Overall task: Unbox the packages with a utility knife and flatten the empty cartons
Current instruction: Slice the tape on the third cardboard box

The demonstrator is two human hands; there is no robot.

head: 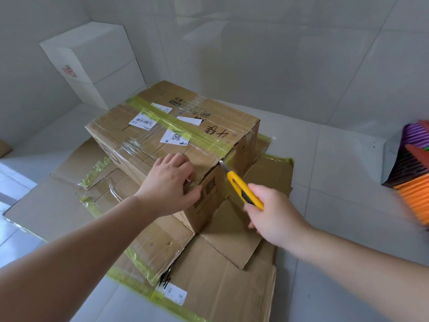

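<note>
While resting atop flattened brown cardboard sheets (pixel 220 287) spread across the white tiled floor (pixel 336 159), sealed brown cardboard carton (pixel 162 138) bound with yellow-green tape (pixel 185 126) and bearing white labels. Left hand (pixel 173 182) pressed on the carton's near top edge by the corner, fingers loosely together and bent over that edge. Right hand (pixel 274 211) wrapped round a yellow utility knife (pixel 241 187), blade tip touching the taped seam at the carton's near right corner. White boxes (pixel 92 63) stacked in the far left corner; colourful ribbed items (pixel 413 173) at the floor's right edge.
</note>
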